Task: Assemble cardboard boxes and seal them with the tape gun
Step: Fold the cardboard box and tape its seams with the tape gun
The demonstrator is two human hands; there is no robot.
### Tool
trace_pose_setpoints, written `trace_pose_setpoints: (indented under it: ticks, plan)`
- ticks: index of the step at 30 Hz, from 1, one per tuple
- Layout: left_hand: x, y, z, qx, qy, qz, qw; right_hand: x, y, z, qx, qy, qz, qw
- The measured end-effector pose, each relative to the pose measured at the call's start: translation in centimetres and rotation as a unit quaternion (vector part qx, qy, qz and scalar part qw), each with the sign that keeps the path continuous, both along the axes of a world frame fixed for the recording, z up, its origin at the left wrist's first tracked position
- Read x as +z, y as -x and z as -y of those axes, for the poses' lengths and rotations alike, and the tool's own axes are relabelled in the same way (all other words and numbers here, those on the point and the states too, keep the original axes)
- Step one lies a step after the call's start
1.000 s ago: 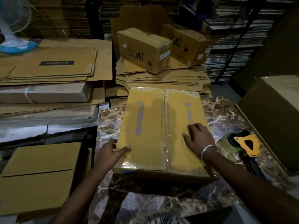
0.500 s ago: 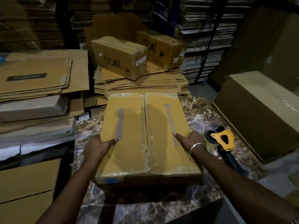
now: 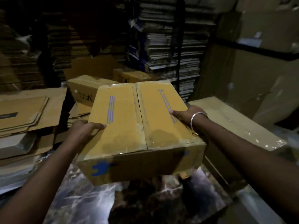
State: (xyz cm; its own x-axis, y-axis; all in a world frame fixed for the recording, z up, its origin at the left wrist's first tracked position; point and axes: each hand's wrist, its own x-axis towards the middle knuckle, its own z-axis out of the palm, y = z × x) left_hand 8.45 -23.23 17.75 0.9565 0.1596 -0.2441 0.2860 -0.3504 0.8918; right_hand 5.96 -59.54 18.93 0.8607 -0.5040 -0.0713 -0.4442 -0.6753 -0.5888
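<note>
Marble tabletop [image 3: 77, 199] amid cardboard stacks [image 3: 24, 113]

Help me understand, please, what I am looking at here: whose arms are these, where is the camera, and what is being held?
No machine is involved: a person wears one wide-angle camera on the head, looking forward and down, so you see their own two arms. The left hand grips the left side of a closed cardboard box, and the right hand, with a bangle at the wrist, grips its right side. The box is raised and tilted above a marble-patterned table; clear tape runs along its centre seam. Behind it lie two more sealed boxes printed "boat", on stacks of flat cardboard. A larger box stands to the right. The tape gun is not visible in this picture.
</note>
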Motion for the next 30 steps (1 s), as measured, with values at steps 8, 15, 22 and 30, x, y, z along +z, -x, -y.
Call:
trace_pose_setpoints:
  ticks: [8, 15, 22, 30]
  plan:
    - [8.2, 2.1, 21.2, -0.006, 0.039, 0.062, 0.997, 8.9, 1.3, 20.4, 0.007, -0.029, 0.043, 0.999]
    - [11.1, 0.8, 36.9, -0.049, 0.053, 0.069, 0.995, 11.9, 2.1, 35.8, -0.031, -0.044, 0.042, 0.998]
    - [10.3, -3.6, 50.0, -0.074, 0.057, 0.074, 0.993, 11.1, 0.7, 48.1, -0.076, -0.047, 0.035, 0.995]
    - [7.8, -10.3, 64.9, -0.122, 0.020, 0.071, 0.990, 8.7, -2.1, 62.0, -0.147, -0.081, 0.042, 0.985]
